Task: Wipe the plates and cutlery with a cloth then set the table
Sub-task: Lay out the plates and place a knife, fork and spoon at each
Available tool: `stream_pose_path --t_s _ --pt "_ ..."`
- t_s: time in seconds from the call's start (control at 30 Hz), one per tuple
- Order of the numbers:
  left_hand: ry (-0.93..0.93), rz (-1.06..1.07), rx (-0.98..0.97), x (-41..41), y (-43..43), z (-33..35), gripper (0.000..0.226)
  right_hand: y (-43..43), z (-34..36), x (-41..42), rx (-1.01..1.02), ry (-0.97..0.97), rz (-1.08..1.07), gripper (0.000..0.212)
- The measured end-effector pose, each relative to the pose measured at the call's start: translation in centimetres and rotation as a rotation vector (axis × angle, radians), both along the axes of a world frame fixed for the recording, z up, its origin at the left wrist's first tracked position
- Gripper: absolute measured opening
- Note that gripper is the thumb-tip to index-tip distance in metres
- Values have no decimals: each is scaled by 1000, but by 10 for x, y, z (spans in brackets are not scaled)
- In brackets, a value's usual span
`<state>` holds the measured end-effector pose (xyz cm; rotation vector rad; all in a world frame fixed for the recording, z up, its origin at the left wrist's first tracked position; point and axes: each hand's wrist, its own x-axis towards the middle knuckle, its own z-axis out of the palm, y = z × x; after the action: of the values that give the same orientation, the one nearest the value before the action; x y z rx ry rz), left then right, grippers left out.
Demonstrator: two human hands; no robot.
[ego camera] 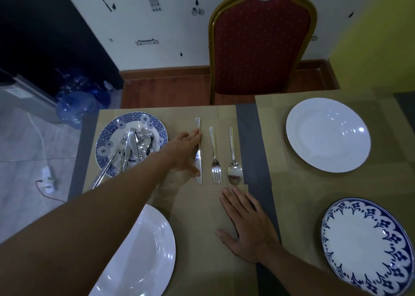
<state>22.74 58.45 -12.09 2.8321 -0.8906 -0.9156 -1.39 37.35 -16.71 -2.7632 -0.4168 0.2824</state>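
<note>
Starting at your left, entries run as follows.

1. Blue-patterned plate [105, 136], far left corner of the counter [249, 142]. It serves as a holding dish for the cutlery pile [134, 145]. Pieces overlap, so neither the count nor the kinds can be made out, and several handles overhang the near rim.
2. Plain white plate [143, 255], near left. Your forearm covers one side and the frame's bottom edge cuts it off.
3. Left hands entry: left hand [186, 151], fingers stretched out. Fingertips touch the handle and the thumb touches the blade of the knife [198, 160], which lies flat on the mat. This looks like squaring the knife up, not lifting it.
4. Fork [215, 158] and spoon [234, 160], just beside the knife, parallel and apart. The heads point toward you, probably so the set lines up for one place.
5. Right hand [249, 223], flat on the mat, fingers straight and spread, holding nothing. It is likely steadying the mat.
6. White plate [327, 135], far right, set alone on its own mat.
7. Blue-rimmed plate [368, 248], near right, partly out of frame.

Not found: any cloth. Whether these pieces are wiped cannot be told.
</note>
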Motion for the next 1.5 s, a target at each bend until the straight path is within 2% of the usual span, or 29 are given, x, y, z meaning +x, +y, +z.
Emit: stream_pose_path --t_s 0.43,0.53,0.67,0.93,1.1,1.27,1.33,1.5 --pt "-35 -43 -18 -6 -3 8 138 0 0 0 19 -14 -15 86" --pt "-16 8 -62 -8 -2 10 134 0 1 1 6 -2 -4 87" --pt "-40 74 -216 -15 1 18 112 -1 1 0 8 14 -8 91" --pt "-174 250 -284 -38 31 51 67 -6 8 4 81 82 7 93" --pt "-231 456 -362 -46 59 68 52 3 12 9 131 49 -77 76" --pt "-322 679 -347 -48 91 65 25 24 32 36 207 -163 -93 33" --pt "-303 775 -303 -51 101 65 24 42 43 57 230 -153 -103 22" --pt "-294 1007 -237 -55 126 54 19 98 68 119 305 0 -163 16"
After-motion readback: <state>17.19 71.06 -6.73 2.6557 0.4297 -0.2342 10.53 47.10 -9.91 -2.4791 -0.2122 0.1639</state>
